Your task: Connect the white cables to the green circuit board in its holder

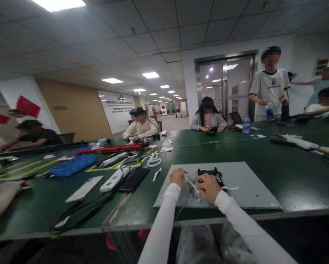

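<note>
Two ways this could be slipping

I'm watching from afar: a white strip [192, 186] is lying between the left hand [179, 177] and the right hand [209, 187], over the grey board [243, 179]. Uneven pulling could be kinking it, I'm judging — and the right hand, partly covering the black device [218, 177], could be nudging that askew. Both hands are arching palm-down, fingers bent, forearms [165, 212] slanting inward. Neither is balling into a fist; whether either is pinching the strip I'm not able to tell — blur is hiding it.
</note>
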`<state>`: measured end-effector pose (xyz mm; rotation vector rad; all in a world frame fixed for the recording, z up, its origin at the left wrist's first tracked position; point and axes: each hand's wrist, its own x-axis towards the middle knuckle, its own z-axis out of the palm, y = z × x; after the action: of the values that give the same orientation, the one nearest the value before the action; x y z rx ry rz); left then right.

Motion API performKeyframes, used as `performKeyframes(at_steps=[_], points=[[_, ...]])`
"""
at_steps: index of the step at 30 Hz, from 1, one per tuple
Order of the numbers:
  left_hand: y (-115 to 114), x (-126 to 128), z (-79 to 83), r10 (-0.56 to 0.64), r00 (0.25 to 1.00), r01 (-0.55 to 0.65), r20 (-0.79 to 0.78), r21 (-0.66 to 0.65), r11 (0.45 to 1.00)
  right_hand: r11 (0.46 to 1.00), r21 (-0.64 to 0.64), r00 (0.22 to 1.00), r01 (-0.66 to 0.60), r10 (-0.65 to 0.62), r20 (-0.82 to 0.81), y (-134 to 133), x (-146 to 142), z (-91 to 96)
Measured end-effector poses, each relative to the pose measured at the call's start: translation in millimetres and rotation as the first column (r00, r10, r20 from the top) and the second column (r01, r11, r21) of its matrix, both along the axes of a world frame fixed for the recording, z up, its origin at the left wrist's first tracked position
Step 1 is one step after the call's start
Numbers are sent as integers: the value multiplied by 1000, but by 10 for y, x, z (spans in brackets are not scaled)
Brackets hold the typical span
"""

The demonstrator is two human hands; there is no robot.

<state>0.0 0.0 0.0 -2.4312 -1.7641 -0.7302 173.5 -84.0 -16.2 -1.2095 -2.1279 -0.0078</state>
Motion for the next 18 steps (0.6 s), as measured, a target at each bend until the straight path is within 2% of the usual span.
performKeyframes(at_steps=[5, 11, 18], points=[[-37, 0, 51, -69, 993, 65, -92, -41, 997, 1000, -8, 1000, -3, 3, 3, -10, 14, 4], [-10, -16, 12, -161, 978, 156, -133, -49, 987, 999, -31, 1000, -14, 15, 22, -25, 11, 22], [-20, -56, 30, -173, 974, 173, -147, -16, 985, 999, -47, 999, -24, 26, 46, -35, 9, 42]])
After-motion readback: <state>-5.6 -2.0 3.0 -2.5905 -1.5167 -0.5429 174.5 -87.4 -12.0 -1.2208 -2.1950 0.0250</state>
